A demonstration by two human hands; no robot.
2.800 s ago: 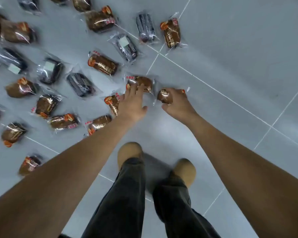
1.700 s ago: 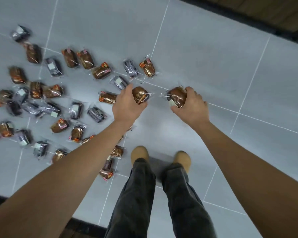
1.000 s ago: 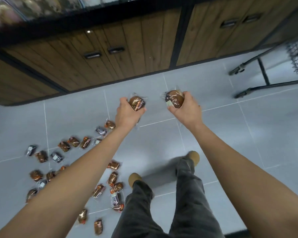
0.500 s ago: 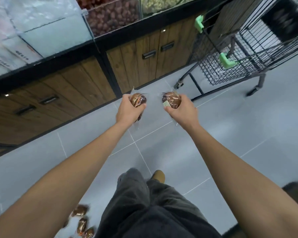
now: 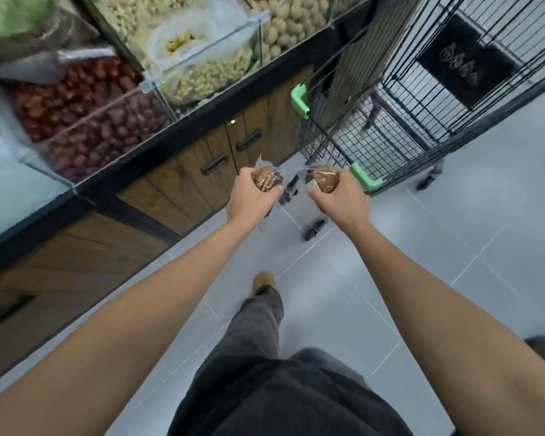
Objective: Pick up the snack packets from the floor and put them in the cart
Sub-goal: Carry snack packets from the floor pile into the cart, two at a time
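**Two snack packets in hand, short of the cart**

Display bins (image 5: 85,121): clear-fronted, holding red dried fruit and pale nuts, above wooden cabinet doors (image 5: 177,190).
Left hand (image 5: 250,196): fingers curled round a brown snack packet (image 5: 266,181), held in the air.
Right hand (image 5: 340,196): fingers curled round a second brown packet (image 5: 321,180), just beside the first, not touching.
Cart (image 5: 422,99): black wire, green corner guards (image 5: 300,99), standing on the grey tiled floor (image 5: 485,231) beyond both hands; neither packet is in it.

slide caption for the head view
Left hand grips left packet, right hand grips right packet, not yet in the cart.
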